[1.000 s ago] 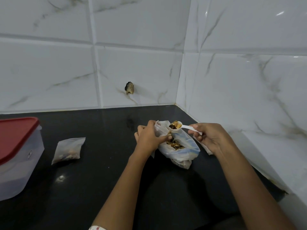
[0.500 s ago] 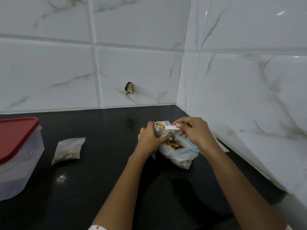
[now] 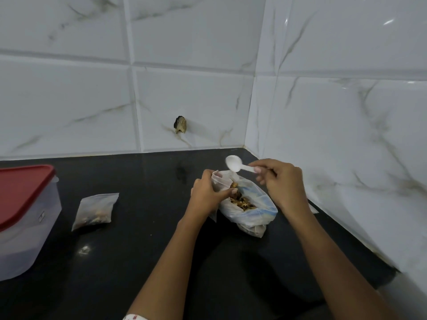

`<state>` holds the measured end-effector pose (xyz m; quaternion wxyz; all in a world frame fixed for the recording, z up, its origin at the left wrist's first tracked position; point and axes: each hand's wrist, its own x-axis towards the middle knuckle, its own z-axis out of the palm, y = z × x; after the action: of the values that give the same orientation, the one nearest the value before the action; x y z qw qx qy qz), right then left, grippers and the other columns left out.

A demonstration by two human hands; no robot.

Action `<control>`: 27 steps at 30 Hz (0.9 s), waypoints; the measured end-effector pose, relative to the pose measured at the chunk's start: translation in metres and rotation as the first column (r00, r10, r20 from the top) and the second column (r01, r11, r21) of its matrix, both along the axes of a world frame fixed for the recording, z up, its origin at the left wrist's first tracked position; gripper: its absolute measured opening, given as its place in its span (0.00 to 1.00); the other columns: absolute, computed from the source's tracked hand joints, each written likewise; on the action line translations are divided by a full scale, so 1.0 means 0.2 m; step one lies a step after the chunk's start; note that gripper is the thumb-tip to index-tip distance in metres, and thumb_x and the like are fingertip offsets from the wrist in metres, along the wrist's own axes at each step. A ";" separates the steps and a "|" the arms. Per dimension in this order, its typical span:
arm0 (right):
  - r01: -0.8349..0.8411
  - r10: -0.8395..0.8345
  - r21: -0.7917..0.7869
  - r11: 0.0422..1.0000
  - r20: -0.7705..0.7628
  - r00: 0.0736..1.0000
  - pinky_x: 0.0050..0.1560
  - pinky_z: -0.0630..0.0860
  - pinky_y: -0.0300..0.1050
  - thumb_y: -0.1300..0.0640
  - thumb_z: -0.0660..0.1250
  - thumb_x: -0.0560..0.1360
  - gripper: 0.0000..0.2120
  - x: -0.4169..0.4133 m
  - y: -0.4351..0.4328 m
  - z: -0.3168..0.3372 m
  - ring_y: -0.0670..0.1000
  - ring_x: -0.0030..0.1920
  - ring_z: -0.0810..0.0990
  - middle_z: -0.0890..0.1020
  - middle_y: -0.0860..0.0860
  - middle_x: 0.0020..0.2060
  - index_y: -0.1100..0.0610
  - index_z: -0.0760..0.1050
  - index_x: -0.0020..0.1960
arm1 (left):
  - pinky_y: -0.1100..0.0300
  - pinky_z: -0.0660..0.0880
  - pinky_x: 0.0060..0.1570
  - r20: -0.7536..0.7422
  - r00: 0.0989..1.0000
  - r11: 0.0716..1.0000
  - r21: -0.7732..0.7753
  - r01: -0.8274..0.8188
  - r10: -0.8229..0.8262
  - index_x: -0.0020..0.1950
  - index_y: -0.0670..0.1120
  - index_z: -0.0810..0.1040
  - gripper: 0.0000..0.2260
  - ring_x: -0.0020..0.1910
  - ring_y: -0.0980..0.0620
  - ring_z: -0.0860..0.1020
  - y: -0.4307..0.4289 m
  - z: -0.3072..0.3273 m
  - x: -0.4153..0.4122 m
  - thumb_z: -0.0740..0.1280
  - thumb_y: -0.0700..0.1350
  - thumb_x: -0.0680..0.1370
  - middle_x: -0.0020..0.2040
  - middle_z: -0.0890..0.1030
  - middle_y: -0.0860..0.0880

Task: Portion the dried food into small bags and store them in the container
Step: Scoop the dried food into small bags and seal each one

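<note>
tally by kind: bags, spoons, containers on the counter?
Bags: 3: small bag in the left hand, big supply bag, filled bag lying flat
Spoons: 1: white spoon in the right hand
Containers: 1: red-lidded container
Total: 5

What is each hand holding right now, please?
Left hand: closed on the small bag, holding its mouth open.
Right hand: closed on the white spoon, which looks empty.
</note>
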<state>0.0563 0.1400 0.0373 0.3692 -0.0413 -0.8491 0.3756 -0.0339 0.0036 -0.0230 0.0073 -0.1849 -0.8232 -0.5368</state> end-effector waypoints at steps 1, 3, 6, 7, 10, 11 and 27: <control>0.054 -0.053 -0.014 0.998 0.024 0.998 0.36 0.71 0.28 0.64 0.64 0.75 0.09 -0.01 0.02 -0.01 0.40 0.31 0.77 0.79 0.46 0.32 0.58 0.83 0.49 | 0.47 0.73 0.60 -0.006 1.000 1.000 0.011 0.002 -0.002 0.60 0.52 0.70 0.27 0.60 0.47 0.73 0.00 0.00 0.00 0.76 0.55 0.66 0.60 0.74 0.47; 0.093 -0.103 0.072 0.993 0.161 0.982 0.35 0.68 0.32 0.64 0.63 0.76 0.10 -0.04 0.04 -0.04 0.42 0.33 0.74 0.81 0.51 0.36 0.59 0.82 0.52 | 0.50 0.74 0.60 -0.019 1.000 0.999 0.035 0.006 -0.005 0.60 0.51 0.70 0.26 0.59 0.48 0.73 0.00 0.00 -0.01 0.75 0.54 0.66 0.60 0.74 0.47; 0.026 -0.155 0.280 0.960 0.450 0.880 0.44 0.70 0.36 0.62 0.60 0.79 0.13 -0.10 0.03 -0.11 0.50 0.43 0.77 0.82 0.57 0.51 0.56 0.79 0.59 | 0.62 0.73 0.52 -0.033 0.999 0.996 0.093 0.017 -0.014 0.57 0.50 0.70 0.21 0.56 0.52 0.74 -0.01 0.01 0.01 0.75 0.49 0.69 0.58 0.75 0.48; -0.005 -0.195 0.354 0.935 0.525 0.828 0.47 0.73 0.40 0.60 0.58 0.79 0.14 -0.11 0.02 -0.13 0.53 0.46 0.78 0.81 0.58 0.53 0.54 0.78 0.61 | 0.66 0.72 0.48 -0.037 0.999 0.993 0.119 0.018 -0.014 0.57 0.49 0.69 0.21 0.54 0.54 0.74 -0.02 0.02 0.02 0.75 0.48 0.70 0.58 0.76 0.49; -0.043 -0.205 0.380 0.924 0.586 0.784 0.43 0.72 0.42 0.53 0.56 0.80 0.15 -0.10 -0.01 -0.10 0.55 0.49 0.78 0.80 0.58 0.50 0.54 0.78 0.60 | 0.72 0.68 0.42 -0.053 0.998 0.983 0.182 -0.003 0.013 0.64 0.45 0.66 0.26 0.53 0.56 0.72 -0.04 0.05 0.04 0.74 0.46 0.71 0.55 0.72 0.53; -0.046 -0.168 0.336 0.941 0.580 0.797 0.44 0.72 0.41 0.51 0.57 0.80 0.16 -0.09 -0.03 -0.08 0.55 0.50 0.78 0.80 0.58 0.50 0.55 0.78 0.61 | 0.72 0.68 0.41 -0.059 0.998 0.980 0.198 -0.019 0.031 0.65 0.44 0.64 0.28 0.54 0.56 0.71 -0.05 0.06 0.05 0.74 0.46 0.71 0.55 0.71 0.54; -0.471 0.543 -0.311 0.825 0.210 0.813 0.48 0.77 0.45 0.65 0.65 0.75 0.13 -0.39 -0.65 -0.11 0.51 0.44 0.77 0.80 0.56 0.45 0.50 0.76 0.37 | 0.55 0.78 0.49 0.055 0.984 0.901 0.397 -0.176 0.168 0.51 0.48 0.71 0.01 0.51 0.48 0.78 -0.71 0.00 0.03 0.61 0.44 0.80 0.46 0.77 0.49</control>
<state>-0.0212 0.0092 0.0143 0.1184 0.0889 -0.8205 0.5522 -0.0283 -0.1388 -0.0224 0.0839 -0.1009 -0.7092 -0.6927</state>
